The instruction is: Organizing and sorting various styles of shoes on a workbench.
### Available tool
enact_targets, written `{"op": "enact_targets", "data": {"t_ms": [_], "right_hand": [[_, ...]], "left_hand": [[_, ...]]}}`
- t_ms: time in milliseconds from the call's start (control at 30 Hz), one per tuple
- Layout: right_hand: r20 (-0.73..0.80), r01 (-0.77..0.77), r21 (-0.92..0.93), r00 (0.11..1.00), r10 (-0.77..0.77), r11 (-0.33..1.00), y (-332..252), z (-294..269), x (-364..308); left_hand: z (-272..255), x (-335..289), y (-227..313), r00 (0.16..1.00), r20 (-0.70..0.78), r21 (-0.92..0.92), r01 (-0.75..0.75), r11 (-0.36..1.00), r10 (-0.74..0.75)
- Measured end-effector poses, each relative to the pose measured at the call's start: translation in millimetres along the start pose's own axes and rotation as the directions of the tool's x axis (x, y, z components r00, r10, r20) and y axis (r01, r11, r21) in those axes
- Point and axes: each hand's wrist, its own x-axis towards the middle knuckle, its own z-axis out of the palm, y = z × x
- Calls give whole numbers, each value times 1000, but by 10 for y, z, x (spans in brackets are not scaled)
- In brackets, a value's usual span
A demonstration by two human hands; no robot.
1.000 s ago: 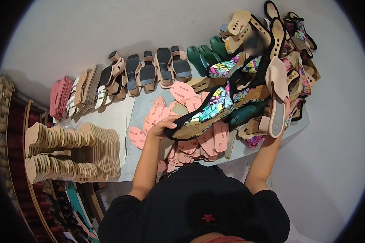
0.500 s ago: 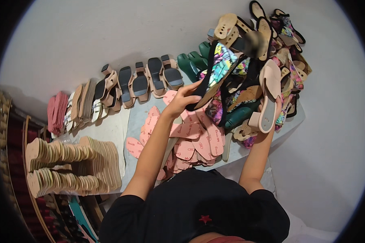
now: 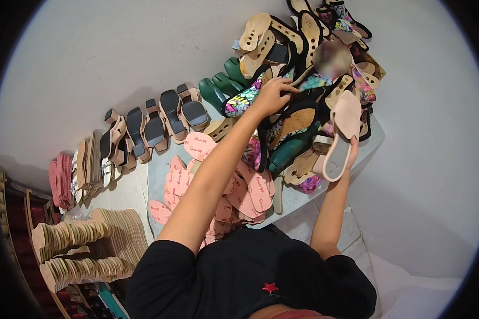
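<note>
My right hand [image 3: 352, 151] grips a pale pink open-toed sandal [image 3: 335, 154] with a wide strap, held over the right side of the table. My left hand [image 3: 274, 97] reaches over the shoe pile, its fingers stretched out and apart. Their tips are at the edge of a colourful patterned sandal [image 3: 316, 81]; whether they press on it is hard to see. Beside that wrist lies another patterned sandal [image 3: 243, 100] with black edging. Below my hands in the pile are a tan insole board [image 3: 297, 123] and a dark green shoe last [image 3: 290, 154].
Pink printed insoles [image 3: 255, 186] are heaped near me. Green shoe lasts [image 3: 213, 94] lie by the wall, and black-soled sandals [image 3: 170, 109] stand in a row. Stacked beige soles [image 3: 125, 234] fill the left side. The table edge [image 3: 298, 212] runs before me.
My left hand no longer holds up the patterned sandal and is now over the pile, farther away. My right hand keeps the pink sandal. The view has shifted right.
</note>
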Motion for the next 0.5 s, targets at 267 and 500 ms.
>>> {"op": "enact_targets", "data": {"t_ms": [267,500], "right_hand": [[-14,30,-362,999,-37,932,496,921,-140],[492,186,-771,781,384,609,310,1544,233]], "left_hand": [[-135,-884,966,869,260,-666,477,574,-421],[-748,-1523,729,695,163,-748,550,371,-700]]}}
